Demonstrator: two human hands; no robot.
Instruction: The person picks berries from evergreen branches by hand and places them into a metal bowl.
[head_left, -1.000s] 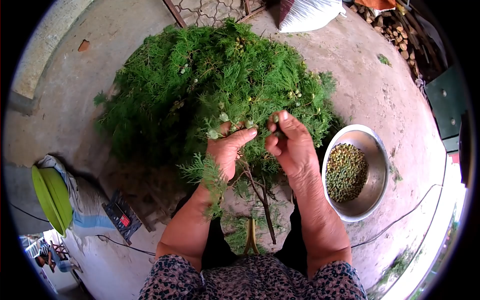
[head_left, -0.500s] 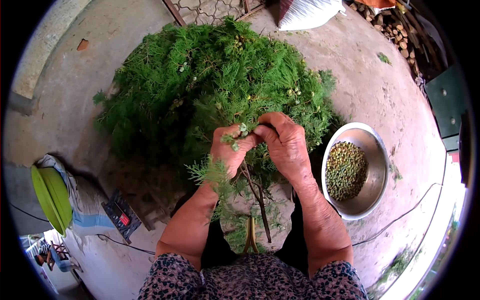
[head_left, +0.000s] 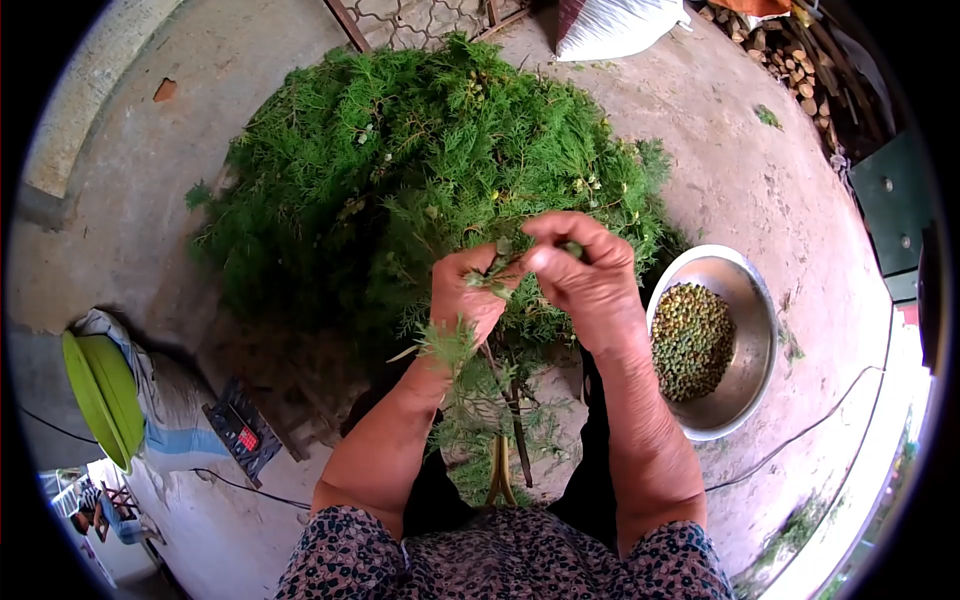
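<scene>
My left hand is closed around a conifer branch; its brown stem hangs below the hand and green sprays stick out about the wrist. Pale green cones sit on the branch by my left thumb. Just right of them, my right hand has its thumb and fingers curled around a small green cone, partly hidden by the fingers. Beyond both hands lies a large heap of green conifer branches. To the right, a metal bowl holds many small green-yellow cones.
Left of me are a lime-green basin and a dark crate with a red item. A white sack and stacked firewood stand at the back right. A cable crosses the floor. Another person is far off at lower left.
My right hand has moved right and slightly away from the left hand, with a green cone now showing in its fingers. The branch in my left hand has shifted slightly.
</scene>
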